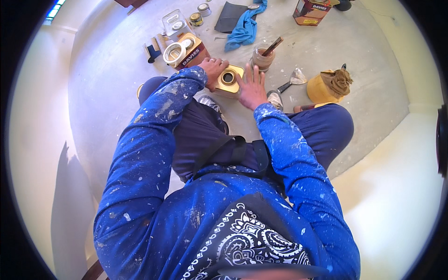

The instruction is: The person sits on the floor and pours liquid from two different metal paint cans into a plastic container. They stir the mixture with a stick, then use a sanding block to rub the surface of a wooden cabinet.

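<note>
A square metal can [238, 71] with a gold top stands on the floor between my feet. Its round neck has no cap on it, and the inside looks dark. My left hand [213, 72] lies against the can's left side, with its fingers bent over the far left corner. On the opposite side, my right hand [253, 87] has its fingers stretched and spread, the thumb side touching the can's edge. Just beyond the right fingers stands a glass jar [262, 60] of brownish content with a brush [273, 46] leaning in it.
A second can [193, 55] with round lids on top stands at the left. Farther off are small tins [196, 19], a clear container [173, 23], a blue cloth [243, 33] and a red can [310, 13]. A putty knife [294, 79] and a yellow container with brown cloth [322, 88] lie right.
</note>
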